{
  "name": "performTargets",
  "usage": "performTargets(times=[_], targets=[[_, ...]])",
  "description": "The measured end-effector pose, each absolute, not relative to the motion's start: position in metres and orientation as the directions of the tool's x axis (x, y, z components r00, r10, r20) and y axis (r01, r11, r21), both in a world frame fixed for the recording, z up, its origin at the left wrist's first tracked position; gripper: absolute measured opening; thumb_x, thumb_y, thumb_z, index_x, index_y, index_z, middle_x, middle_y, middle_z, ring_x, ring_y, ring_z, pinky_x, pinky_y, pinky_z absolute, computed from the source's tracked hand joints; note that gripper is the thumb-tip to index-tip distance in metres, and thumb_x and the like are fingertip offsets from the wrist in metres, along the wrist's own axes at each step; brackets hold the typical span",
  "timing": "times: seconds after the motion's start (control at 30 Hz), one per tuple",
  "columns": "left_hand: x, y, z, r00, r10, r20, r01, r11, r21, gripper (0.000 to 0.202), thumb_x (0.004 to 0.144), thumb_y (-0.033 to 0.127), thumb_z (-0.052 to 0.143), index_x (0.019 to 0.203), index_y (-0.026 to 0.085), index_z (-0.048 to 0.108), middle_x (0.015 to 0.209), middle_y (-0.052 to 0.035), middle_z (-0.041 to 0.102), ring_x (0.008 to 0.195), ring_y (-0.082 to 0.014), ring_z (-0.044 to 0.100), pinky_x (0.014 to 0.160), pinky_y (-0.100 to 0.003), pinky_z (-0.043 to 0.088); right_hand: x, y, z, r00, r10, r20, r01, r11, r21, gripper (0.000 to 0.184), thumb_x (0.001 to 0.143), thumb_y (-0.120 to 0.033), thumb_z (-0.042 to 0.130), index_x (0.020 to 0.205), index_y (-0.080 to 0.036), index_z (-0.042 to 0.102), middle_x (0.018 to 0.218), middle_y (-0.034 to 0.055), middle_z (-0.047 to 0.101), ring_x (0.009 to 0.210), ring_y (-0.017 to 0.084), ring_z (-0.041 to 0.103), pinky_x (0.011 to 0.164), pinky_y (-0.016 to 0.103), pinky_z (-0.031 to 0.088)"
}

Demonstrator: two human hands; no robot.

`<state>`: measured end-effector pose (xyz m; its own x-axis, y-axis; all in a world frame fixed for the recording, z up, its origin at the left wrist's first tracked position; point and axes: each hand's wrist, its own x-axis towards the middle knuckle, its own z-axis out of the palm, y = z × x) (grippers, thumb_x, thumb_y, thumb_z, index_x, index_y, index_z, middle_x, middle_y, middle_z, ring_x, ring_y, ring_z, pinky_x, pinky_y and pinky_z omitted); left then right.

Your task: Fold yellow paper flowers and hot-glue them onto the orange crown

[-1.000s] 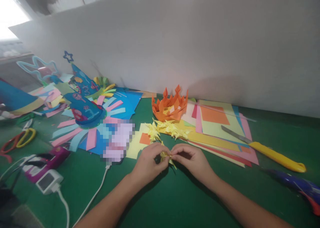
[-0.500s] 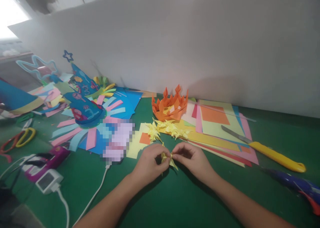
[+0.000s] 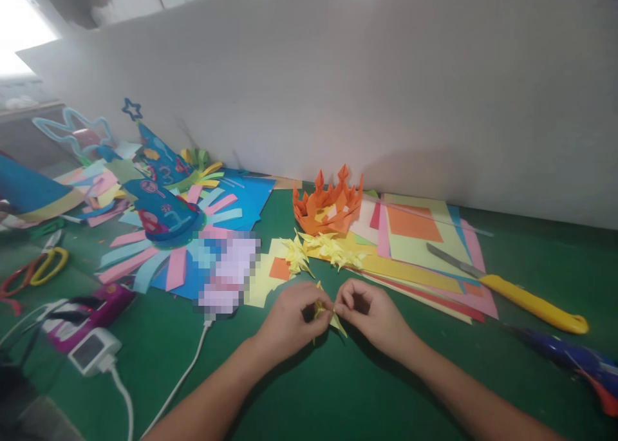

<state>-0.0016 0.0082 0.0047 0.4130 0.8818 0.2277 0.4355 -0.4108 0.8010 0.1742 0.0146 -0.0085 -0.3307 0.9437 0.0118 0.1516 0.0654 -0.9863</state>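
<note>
Item in hand: yellow folded-paper piece [image 3: 338,326], apparently unfinished; left fingers [image 3: 324,302] are gripping, right fingers [image 3: 344,308] are pinching its edge. Far side: similar yellow clusters [image 3: 333,248] are lying, seemingly complete.

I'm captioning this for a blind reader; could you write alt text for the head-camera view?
A left hand holds a small folded yellow paper over a green table, the right hand pinched at its edge. Beyond sit more yellow pieces and an orange paper crown, with blue cone hats to the left and a knife to the right.
</note>
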Motion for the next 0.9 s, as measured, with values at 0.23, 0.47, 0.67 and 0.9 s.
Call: performTargets(times=[0.23, 0.47, 0.67, 0.9], targets=[[-0.006, 0.014, 0.007, 0.325, 0.932, -0.158, 0.199, 0.096, 0.975, 0.007, 0.072, 0.022, 0.060, 0.072, 0.016, 0.059, 0.065, 0.0016, 0.053, 0.058, -0.0091, 0.047, 0.054, -0.021, 0.036, 0.177, 0.015, -0.010, -0.339, 0.898, 0.282, 0.394, 0.407, -0.824, 0.009, 0.083, -0.027, 0.059, 0.080, -0.023, 0.066, 0.078, 0.0014, 0.068, 0.073, 0.015, 0.062, 0.069, 0.027, 0.046], [-0.006, 0.015, 0.014, 0.368, 0.877, -0.309, 0.011, 0.328, 0.945, 0.015, 0.067, 0.025, 0.068, 0.070, 0.013, 0.059, 0.062, 0.0030, 0.053, 0.057, -0.0065, 0.046, 0.057, -0.019, 0.036, 0.180, 0.013, -0.007, -0.414, 0.772, 0.482, 0.418, 0.632, -0.653, 0.012, 0.087, -0.026, 0.056, 0.084, -0.023, 0.067, 0.074, 0.0020, 0.068, 0.069, 0.015, 0.060, 0.063, 0.027, 0.045], [-0.004, 0.013, 0.015, 0.404, 0.860, -0.312, 0.009, 0.337, 0.941, 0.019, 0.067, 0.029, 0.069, 0.070, 0.013, 0.059, 0.061, 0.0035, 0.051, 0.054, -0.0059, 0.044, 0.054, -0.018, 0.034, 0.179, 0.012, -0.002, -0.457, 0.741, 0.492, 0.422, 0.668, -0.613, 0.018, 0.091, -0.023, 0.049, 0.080, -0.021, 0.063, 0.072, 0.0027, 0.065, 0.068, 0.014, 0.058, 0.063, 0.026, 0.044], [-0.008, 0.013, 0.004, 0.418, 0.868, -0.269, 0.134, 0.233, 0.963, 0.019, 0.071, 0.031, 0.065, 0.073, 0.014, 0.058, 0.060, 0.0037, 0.047, 0.051, -0.0058, 0.039, 0.050, -0.019, 0.032, 0.180, 0.013, -0.005, -0.480, 0.761, 0.437, 0.440, 0.639, -0.631, 0.021, 0.091, -0.027, 0.047, 0.078, -0.020, 0.062, 0.071, 0.0031, 0.064, 0.069, 0.015, 0.058, 0.063, 0.027, 0.044]])
